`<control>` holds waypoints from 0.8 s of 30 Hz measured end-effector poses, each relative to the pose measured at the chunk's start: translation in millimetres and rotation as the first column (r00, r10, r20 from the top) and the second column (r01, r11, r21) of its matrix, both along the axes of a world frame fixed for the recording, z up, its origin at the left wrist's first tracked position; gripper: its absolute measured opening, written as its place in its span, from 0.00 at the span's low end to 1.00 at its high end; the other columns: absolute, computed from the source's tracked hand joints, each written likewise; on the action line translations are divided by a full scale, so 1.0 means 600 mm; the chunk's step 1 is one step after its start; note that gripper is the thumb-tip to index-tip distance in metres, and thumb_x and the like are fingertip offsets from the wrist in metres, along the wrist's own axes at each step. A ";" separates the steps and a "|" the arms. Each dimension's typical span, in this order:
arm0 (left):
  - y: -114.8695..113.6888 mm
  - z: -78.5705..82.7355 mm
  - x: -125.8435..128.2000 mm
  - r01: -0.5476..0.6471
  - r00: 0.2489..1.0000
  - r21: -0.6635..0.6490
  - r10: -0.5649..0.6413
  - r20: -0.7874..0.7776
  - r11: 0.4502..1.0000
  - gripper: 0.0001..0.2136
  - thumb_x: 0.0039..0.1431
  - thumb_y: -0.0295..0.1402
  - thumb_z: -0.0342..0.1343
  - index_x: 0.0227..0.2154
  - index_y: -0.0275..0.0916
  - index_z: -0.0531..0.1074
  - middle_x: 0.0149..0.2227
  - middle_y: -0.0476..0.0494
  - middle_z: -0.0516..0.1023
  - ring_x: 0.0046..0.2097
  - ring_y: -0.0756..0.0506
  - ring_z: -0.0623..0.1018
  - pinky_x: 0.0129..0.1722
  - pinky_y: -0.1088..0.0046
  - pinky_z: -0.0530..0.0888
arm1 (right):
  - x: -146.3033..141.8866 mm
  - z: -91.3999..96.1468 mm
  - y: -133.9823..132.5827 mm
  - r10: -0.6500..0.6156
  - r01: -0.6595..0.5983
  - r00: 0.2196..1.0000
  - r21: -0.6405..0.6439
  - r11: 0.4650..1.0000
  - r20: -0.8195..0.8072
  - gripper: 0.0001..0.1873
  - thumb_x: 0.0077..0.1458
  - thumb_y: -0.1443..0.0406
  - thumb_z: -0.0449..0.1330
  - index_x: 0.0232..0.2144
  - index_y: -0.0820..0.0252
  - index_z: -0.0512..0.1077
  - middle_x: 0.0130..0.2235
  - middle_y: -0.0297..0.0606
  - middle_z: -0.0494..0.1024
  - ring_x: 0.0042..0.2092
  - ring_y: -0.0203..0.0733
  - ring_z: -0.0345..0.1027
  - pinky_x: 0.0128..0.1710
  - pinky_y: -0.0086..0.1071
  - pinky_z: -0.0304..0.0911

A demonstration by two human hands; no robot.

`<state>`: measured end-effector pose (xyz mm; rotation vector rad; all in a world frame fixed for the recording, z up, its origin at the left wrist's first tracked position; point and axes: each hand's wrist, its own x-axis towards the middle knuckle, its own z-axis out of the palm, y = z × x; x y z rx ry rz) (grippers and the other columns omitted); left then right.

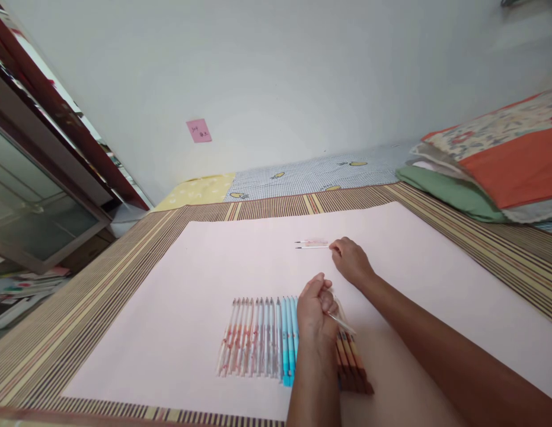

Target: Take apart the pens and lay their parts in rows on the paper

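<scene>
My right hand [352, 260] reaches forward over the pale pink sheet [178, 279], its fingertips pinched at the rear end of a thin white pen refill [312, 247] with a dark tip. Just beyond that lies another dark-tipped refill [302, 242] beside a small pinkish patterned piece that I cannot make out. My left hand [318, 302] is closed, palm turned up, around one or more thin white refills [344, 324] whose ends stick out to the right. Under the left hand and wrist, part of a row of pens is hidden.
Side by side lie several clear pens with red patterns [240, 338], several light blue pens [289, 338] and several brown-orange pens [351, 362]. A striped mat [111, 273] lies under the sheet. Folded bedding [493, 160] sits at the right, against the wall [280, 77].
</scene>
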<state>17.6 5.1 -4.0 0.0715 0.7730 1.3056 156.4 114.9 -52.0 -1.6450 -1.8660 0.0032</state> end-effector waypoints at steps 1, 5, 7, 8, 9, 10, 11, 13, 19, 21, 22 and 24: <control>0.000 0.002 -0.002 -0.008 1.000 -0.013 0.009 0.013 1.000 0.08 0.53 0.26 0.64 0.25 0.33 0.70 0.24 0.47 0.74 0.15 0.60 0.51 0.15 0.81 0.48 | -0.001 0.005 -0.004 0.008 -0.008 0.999 0.002 1.000 -0.045 0.11 0.59 0.70 0.53 0.33 0.59 0.76 0.38 0.43 0.78 0.41 0.45 0.71 0.43 0.35 0.61; 0.005 0.011 -0.018 -0.080 0.994 -0.098 0.086 0.063 0.992 0.08 0.64 0.28 0.54 0.30 0.31 0.72 0.23 0.47 0.74 0.14 0.59 0.52 0.15 0.82 0.49 | -0.009 0.051 -0.045 0.091 -0.157 0.916 -0.141 0.977 -0.390 0.07 0.55 0.65 0.57 0.30 0.58 0.75 0.33 0.37 0.79 0.36 0.42 0.70 0.39 0.34 0.62; 0.007 0.014 -0.028 -0.133 0.986 -0.120 0.144 0.089 0.984 0.11 0.68 0.30 0.50 0.31 0.32 0.73 0.23 0.48 0.73 0.14 0.58 0.53 0.14 0.81 0.49 | -0.014 0.085 -0.084 0.170 -0.379 0.815 -0.287 0.880 -0.554 0.09 0.54 0.61 0.59 0.27 0.59 0.74 0.29 0.36 0.78 0.34 0.42 0.70 0.37 0.33 0.62; 0.007 0.015 -0.032 -0.162 0.980 -0.121 0.174 0.098 0.979 0.12 0.69 0.30 0.49 0.32 0.32 0.73 0.23 0.48 0.72 0.14 0.58 0.53 0.15 0.81 0.50 | -0.016 0.101 -0.106 0.227 -0.503 0.766 -0.340 0.794 -0.602 0.11 0.55 0.59 0.59 0.27 0.59 0.75 0.29 0.36 0.79 0.35 0.41 0.70 0.38 0.33 0.62; 0.007 0.017 -0.035 -0.193 0.973 -0.117 0.205 0.103 0.974 0.12 0.70 0.31 0.49 0.32 0.32 0.73 0.23 0.49 0.71 0.15 0.58 0.54 0.15 0.81 0.51 | -0.019 0.115 -0.129 0.269 -0.592 0.730 -0.385 0.708 -0.629 0.11 0.54 0.58 0.61 0.28 0.60 0.76 0.30 0.35 0.79 0.34 0.41 0.70 0.37 0.32 0.62; 0.007 0.019 -0.038 -0.221 0.967 -0.110 0.233 0.103 0.969 0.12 0.70 0.31 0.49 0.32 0.32 0.73 0.24 0.49 0.71 0.15 0.58 0.54 0.15 0.81 0.51 | -0.022 0.127 -0.151 0.289 -0.646 0.708 -0.425 0.635 -0.645 0.11 0.53 0.58 0.64 0.30 0.60 0.77 0.29 0.34 0.78 0.33 0.39 0.68 0.35 0.31 0.60; 0.006 0.021 -0.039 -0.248 0.961 -0.102 0.258 0.102 0.963 0.13 0.71 0.32 0.49 0.33 0.31 0.73 0.24 0.49 0.70 0.15 0.58 0.55 0.15 0.81 0.52 | -0.026 0.136 -0.171 0.295 -0.671 0.698 -0.452 0.587 -0.653 0.11 0.51 0.57 0.66 0.33 0.59 0.78 0.27 0.31 0.77 0.31 0.38 0.66 0.32 0.30 0.58; 0.005 0.024 -0.039 -0.278 0.953 -0.083 0.286 0.104 0.957 0.14 0.71 0.34 0.49 0.34 0.31 0.74 0.25 0.49 0.69 0.16 0.58 0.56 0.16 0.81 0.53 | -0.033 0.145 -0.202 0.282 -0.642 0.732 -0.492 0.588 -0.620 0.12 0.48 0.59 0.68 0.34 0.58 0.77 0.24 0.27 0.72 0.27 0.36 0.62 0.29 0.29 0.54; 0.006 0.024 -0.037 -0.262 0.958 -0.003 0.260 0.125 0.965 0.20 0.72 0.41 0.47 0.34 0.31 0.76 0.26 0.48 0.68 0.18 0.57 0.57 0.17 0.81 0.57 | -0.047 0.136 -0.228 0.365 -0.501 0.846 -0.343 0.795 -0.389 0.09 0.59 0.60 0.60 0.30 0.57 0.74 0.30 0.32 0.75 0.31 0.38 0.64 0.31 0.31 0.56; 0.007 0.025 -0.038 -0.256 0.960 -0.002 0.254 0.115 0.967 0.23 0.72 0.46 0.47 0.35 0.31 0.77 0.29 0.44 0.70 0.22 0.54 0.65 0.20 0.79 0.64 | -0.046 0.130 -0.225 0.384 -0.503 0.841 -0.292 0.813 -0.381 0.11 0.62 0.58 0.58 0.30 0.56 0.73 0.31 0.34 0.76 0.32 0.39 0.65 0.32 0.31 0.57; 0.007 0.026 -0.038 -0.262 0.960 -0.015 0.262 0.098 0.965 0.24 0.71 0.49 0.46 0.36 0.32 0.77 0.32 0.41 0.72 0.26 0.52 0.70 0.24 0.78 0.69 | -0.044 0.127 -0.222 0.386 -0.502 0.840 -0.276 0.819 -0.382 0.12 0.62 0.57 0.58 0.30 0.56 0.73 0.31 0.34 0.76 0.32 0.39 0.66 0.32 0.31 0.57; 0.006 0.028 -0.040 -0.291 0.955 -0.058 0.294 0.044 0.955 0.25 0.70 0.51 0.46 0.36 0.34 0.77 0.39 0.36 0.76 0.37 0.47 0.78 0.33 0.74 0.76 | -0.037 0.118 -0.211 0.383 -0.492 0.843 -0.255 0.832 -0.378 0.13 0.63 0.57 0.57 0.29 0.56 0.72 0.30 0.33 0.75 0.32 0.39 0.66 0.32 0.32 0.57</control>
